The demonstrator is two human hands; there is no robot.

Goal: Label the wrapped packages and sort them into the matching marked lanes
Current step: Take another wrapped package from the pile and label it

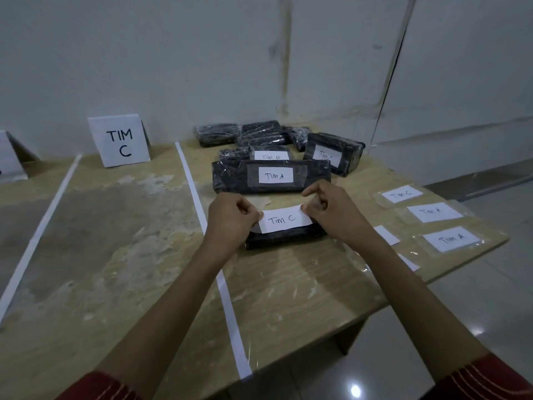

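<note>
"Tim C" label [284, 219], ends in pinch grip of left hand [230, 217], right hand [334, 215], black package [285, 238] beneath

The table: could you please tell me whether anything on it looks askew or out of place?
The Tim C label, pinched by the left hand and right hand, is bowed, not flat on the near package. The unlabelled packages at the back lie jumbled at differing angles.

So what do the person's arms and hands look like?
The left hand and right hand are bare: no gloves, rings or watch visible. Forearms are uncovered. The left sleeve and right sleeve are dark red with thin lighter lines.
</note>
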